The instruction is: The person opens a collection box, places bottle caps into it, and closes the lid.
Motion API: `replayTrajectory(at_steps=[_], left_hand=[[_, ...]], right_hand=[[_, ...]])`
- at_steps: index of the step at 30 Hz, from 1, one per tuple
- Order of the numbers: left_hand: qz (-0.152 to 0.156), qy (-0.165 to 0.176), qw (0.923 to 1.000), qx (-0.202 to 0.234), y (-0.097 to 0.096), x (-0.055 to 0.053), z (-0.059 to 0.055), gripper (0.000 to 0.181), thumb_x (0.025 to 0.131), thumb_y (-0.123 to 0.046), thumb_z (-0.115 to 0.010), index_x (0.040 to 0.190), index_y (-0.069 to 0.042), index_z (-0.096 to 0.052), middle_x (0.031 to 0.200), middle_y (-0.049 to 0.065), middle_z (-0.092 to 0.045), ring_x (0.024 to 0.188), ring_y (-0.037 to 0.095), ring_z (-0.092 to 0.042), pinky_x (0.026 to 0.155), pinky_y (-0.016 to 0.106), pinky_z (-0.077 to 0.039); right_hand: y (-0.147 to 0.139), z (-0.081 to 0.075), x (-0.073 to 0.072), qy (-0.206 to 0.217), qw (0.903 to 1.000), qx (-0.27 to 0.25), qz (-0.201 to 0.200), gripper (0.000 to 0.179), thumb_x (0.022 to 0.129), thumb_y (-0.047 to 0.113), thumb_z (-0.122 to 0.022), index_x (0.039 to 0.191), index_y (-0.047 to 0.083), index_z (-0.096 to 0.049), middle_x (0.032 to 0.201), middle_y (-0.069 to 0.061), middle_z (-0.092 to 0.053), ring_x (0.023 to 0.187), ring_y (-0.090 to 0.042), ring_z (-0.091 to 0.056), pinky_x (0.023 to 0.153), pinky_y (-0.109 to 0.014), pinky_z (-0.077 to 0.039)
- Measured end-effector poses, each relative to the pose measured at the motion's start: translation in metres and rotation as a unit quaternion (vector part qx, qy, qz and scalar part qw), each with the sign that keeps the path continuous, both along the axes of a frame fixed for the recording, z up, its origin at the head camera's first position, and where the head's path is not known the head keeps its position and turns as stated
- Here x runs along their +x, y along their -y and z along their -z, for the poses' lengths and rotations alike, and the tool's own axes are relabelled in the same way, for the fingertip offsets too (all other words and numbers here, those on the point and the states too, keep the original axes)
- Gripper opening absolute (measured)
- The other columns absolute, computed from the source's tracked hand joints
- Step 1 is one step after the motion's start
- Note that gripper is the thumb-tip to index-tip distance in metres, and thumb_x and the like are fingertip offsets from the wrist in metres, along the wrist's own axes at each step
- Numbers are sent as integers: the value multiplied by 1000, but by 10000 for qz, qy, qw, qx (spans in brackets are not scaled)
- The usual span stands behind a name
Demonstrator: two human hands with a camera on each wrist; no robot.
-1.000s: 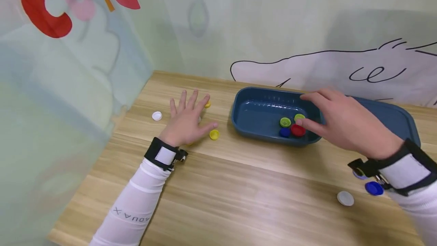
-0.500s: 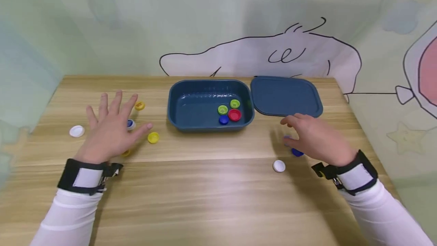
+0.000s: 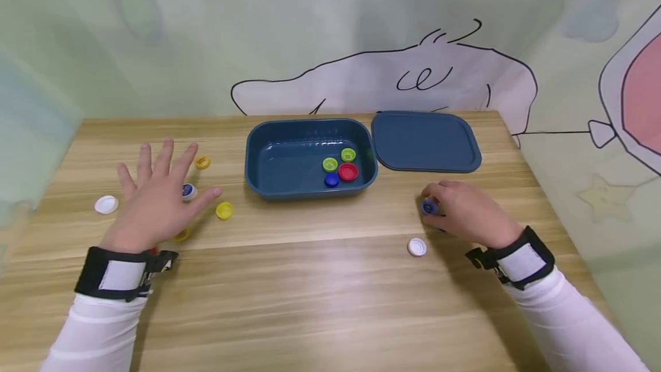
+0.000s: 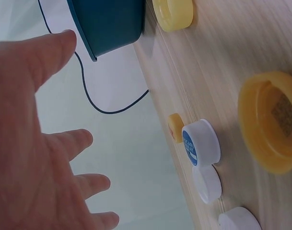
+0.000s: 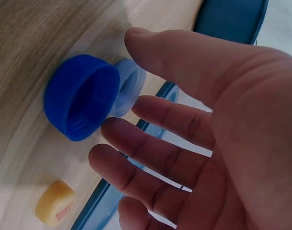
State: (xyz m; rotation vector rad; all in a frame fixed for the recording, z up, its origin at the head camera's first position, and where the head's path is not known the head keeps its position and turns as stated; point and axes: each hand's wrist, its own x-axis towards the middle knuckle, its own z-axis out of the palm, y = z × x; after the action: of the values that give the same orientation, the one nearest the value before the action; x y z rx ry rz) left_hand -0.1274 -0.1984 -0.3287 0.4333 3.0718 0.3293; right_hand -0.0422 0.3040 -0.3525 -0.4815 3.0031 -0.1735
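My left hand (image 3: 157, 202) hovers palm down with fingers spread, holding nothing. Around it lie a white bottle cap (image 3: 106, 204), a yellow cap (image 3: 224, 210), an orange-yellow cap (image 3: 202, 162) and a white cap with a blue label (image 4: 201, 143). My right hand (image 3: 470, 214) reaches down with thumb and index finger on either side of a pale blue cap (image 5: 129, 88). In the right wrist view the index fingertip is right at its rim. Beside it sits a dark blue cap (image 5: 81, 96), mostly hidden by the hand in the head view.
A dark blue box (image 3: 279, 171) stands at the back middle, with two green caps, a red cap and a blue cap inside. Its flat lid (image 3: 426, 142) lies to the right. Near the right hand are a white cap (image 3: 417, 247) and a yellow cap (image 5: 55, 203).
The right hand has moved from over the box to the right, down to the pale blue cap. The head view has turned rightward. The left hand stays spread over the left caps.
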Motion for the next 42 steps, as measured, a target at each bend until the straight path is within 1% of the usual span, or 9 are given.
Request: replayTrajectory(at_steps=[4,7,11,15,18,24,30,36,42], left_hand=[[25,-56,10000,-4,-4,-1,0,87,84,-71,-42,152,-28,-10,158,15,7,139,39,27,96,73,20],[29,-53,10000,-15,-5,-1,-1,86,84,-71,-42,151,-27,-10,158,15,6,139,39,26,96,74,20],[-24,-28,10000,-44,-3,-1,-2,87,84,-71,-42,151,-27,-11,158,16,6,139,40,25,96,74,19],[-79,-45,9999,-63,-1,1,-3,87,83,-73,-40,151,-27,-11,158,15,6,139,39,25,96,73,20],[-89,-47,9999,-56,0,2,-2,87,83,-74,-39,151,-28,-11,158,14,5,139,39,25,97,73,19],[-102,-58,9999,-37,-1,3,0,88,82,-74,-40,151,-28,-12,158,15,3,140,40,23,97,75,16],[-127,-122,9998,-67,-1,4,0,88,82,-73,-43,151,-27,-15,158,17,0,140,44,18,98,75,14],[-156,-130,9997,-135,2,5,-2,89,81,-73,-44,151,-27,-15,157,19,-3,141,46,15,99,74,14],[-39,-148,9998,-110,-5,1,-1,92,77,-79,-42,150,-28,-17,157,18,-9,142,46,8,101,75,9]], right_hand=[[-2,1,0,31,10000,7,29,30,78,24,-74,102,9,-65,92,-5,-67,80,-17,-63,70,-37,-52],[0,-6,-2,88,9999,4,84,27,79,24,-73,100,9,-65,91,-5,-67,78,-16,-62,67,-35,-51],[13,-30,-13,-236,9996,-141,78,27,79,26,-73,101,11,-65,89,-1,-64,77,-15,-59,64,-32,-49],[39,-57,-33,-789,9960,-294,-304,27,79,30,-74,100,16,-66,89,4,-64,77,-13,-60,66,-31,-51],[65,-69,-50,-901,9932,-345,-654,28,81,34,-72,103,18,-66,92,5,-63,76,-11,-60,67,-29,-51],[116,-65,-82,-741,9897,-247,-1197,32,82,36,-70,108,18,-66,96,2,-64,77,-11,-57,66,-27,-49],[145,-54,-100,-772,9830,-265,-1643,33,83,32,-70,112,18,-65,102,0,-66,87,-15,-60,70,-32,-50],[151,-54,-102,-799,9853,-258,-1489,49,83,38,-68,127,19,-55,114,0,-62,100,-20,-58,82,-40,-49],[133,-66,-90,-728,9891,-375,-1223,55,84,42,-66,131,18,-51,121,-1,-57,105,-19,-55,89,-45,-44]])
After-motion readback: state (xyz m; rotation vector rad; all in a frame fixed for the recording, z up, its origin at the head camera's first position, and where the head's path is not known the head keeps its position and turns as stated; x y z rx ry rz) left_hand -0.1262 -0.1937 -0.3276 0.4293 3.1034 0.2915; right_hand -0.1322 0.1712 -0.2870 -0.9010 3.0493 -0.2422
